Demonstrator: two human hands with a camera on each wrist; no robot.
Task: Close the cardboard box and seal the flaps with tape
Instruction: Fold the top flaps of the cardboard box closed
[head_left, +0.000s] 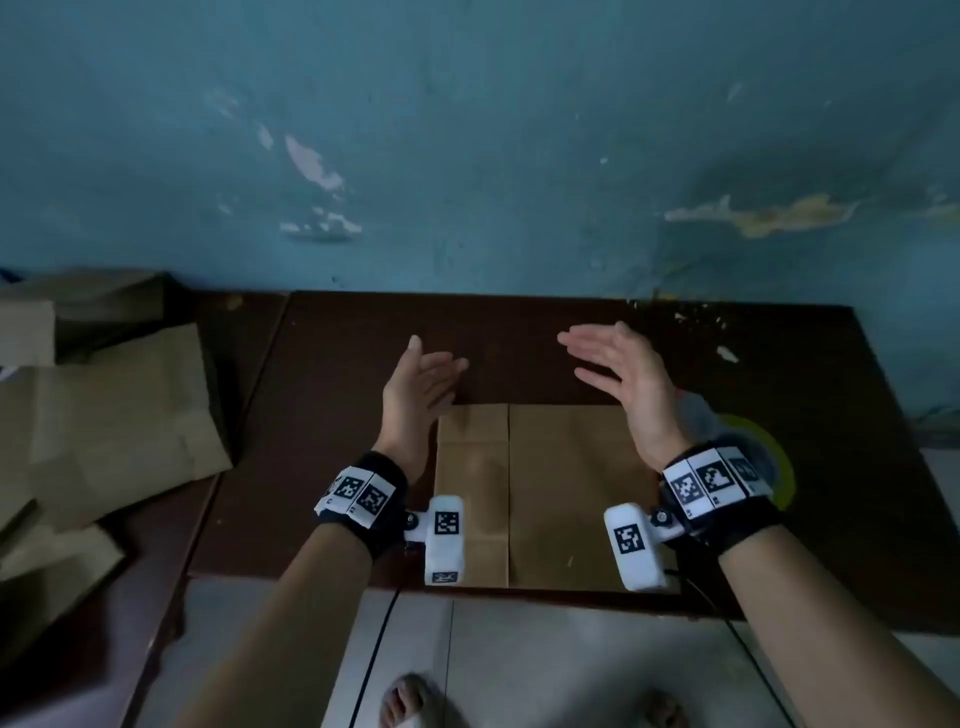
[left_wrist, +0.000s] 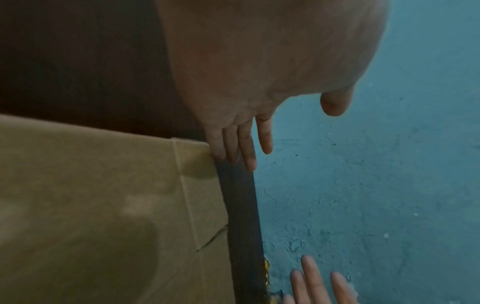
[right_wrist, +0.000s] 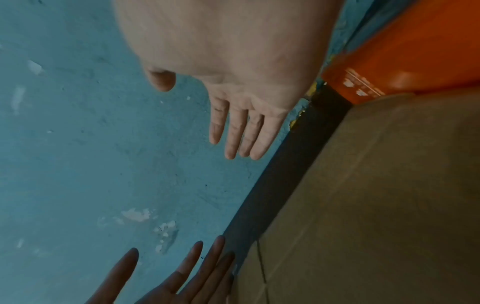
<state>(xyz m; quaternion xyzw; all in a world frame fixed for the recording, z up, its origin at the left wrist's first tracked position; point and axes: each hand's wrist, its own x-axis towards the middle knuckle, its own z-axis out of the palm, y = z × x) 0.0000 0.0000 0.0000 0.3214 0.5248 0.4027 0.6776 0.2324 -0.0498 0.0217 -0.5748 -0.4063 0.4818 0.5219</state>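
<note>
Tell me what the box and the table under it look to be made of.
Box: brown cardboard, matte, with pressed fold creases and a flap seam. Table: probably dark brown wood or laminate, dull finish, chipped pale at the back edge; grain not visible.

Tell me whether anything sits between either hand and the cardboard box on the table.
Nothing visible does. The left hand and right hand are both open and held above the far edge of the flat cardboard box, with only air and bare table between. The tape roll lies to the right, outside either path.
</note>
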